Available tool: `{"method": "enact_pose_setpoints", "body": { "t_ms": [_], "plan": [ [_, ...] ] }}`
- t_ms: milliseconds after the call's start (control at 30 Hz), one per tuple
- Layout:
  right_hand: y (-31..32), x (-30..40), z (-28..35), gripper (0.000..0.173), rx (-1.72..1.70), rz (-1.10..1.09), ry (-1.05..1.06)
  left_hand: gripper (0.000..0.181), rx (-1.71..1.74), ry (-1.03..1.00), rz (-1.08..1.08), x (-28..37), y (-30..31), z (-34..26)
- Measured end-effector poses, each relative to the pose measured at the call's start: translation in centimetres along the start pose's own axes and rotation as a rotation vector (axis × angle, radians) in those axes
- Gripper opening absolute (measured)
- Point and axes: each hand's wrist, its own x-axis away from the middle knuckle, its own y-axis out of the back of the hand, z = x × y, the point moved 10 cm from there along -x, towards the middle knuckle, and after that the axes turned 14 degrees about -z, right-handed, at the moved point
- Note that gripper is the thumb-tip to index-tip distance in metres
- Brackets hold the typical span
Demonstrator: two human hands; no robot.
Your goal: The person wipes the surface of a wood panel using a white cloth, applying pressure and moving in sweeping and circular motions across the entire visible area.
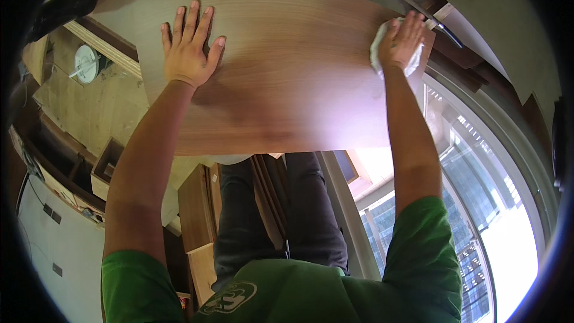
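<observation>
A wide wood-grain panel [278,67] lies flat before me, with window light shining on its lower right part. My left hand [190,49] rests palm down near the panel's left end, fingers spread, holding nothing. At the right end, my right hand [401,42] presses a white cloth [379,49] against the surface. The fingers of that hand lie over the cloth, and part of it is hidden under the palm. Just past this hand, a long thin tool with a dark shaft [419,9] lies beyond the panel's edge; its kind is unclear.
A cup with a white lid and straw [86,63] stands at the left. Wooden boxes [107,166] and cabinet parts [195,211] lie lower left and below. More boards [453,58] lie at the right, near a large window [475,179].
</observation>
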Motion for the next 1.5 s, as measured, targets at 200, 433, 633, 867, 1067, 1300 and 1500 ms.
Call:
{"method": "enact_pose_setpoints", "body": {
  "t_ms": [200, 433, 633, 867, 1067, 1300, 1500],
  "plan": [
    [1.9, 3.8, 2.8, 0.065, -0.014, -0.060, -0.052, 0.064, 0.001, 0.006, -0.005, -0.1, 0.2, -0.2],
    [3.3, 20.5, 20.5, 0.074, -0.137, 0.570, 0.174, 0.064, -0.025, 0.002, 0.013, 0.6, -0.1, 0.1],
    [4.3, 19.4, 8.6, 0.074, -0.230, 0.358, 0.136, 0.065, -0.016, -0.030, 0.001, 0.5, -0.3, 0.0],
    [4.3, 9.3, -8.5, 0.072, 0.049, 0.102, -0.088, 0.066, -0.010, -0.038, -0.034, 0.3, -0.4, 0.1],
    [3.8, 8.1, -8.7, 0.070, 0.052, 0.036, -0.251, 0.066, -0.045, -0.037, 0.009, 0.2, -0.5, -0.1],
    [0.1, 12.8, 22.2, 0.070, -0.265, 0.332, 0.115, 0.062, -0.059, -0.027, 0.017, 0.4, -0.2, -0.2],
    [-1.6, 10.0, 36.2, 0.067, -0.568, 0.249, 0.144, 0.059, 0.005, 0.022, 0.018, 0.2, -0.6, 0.3]
  ]
}}
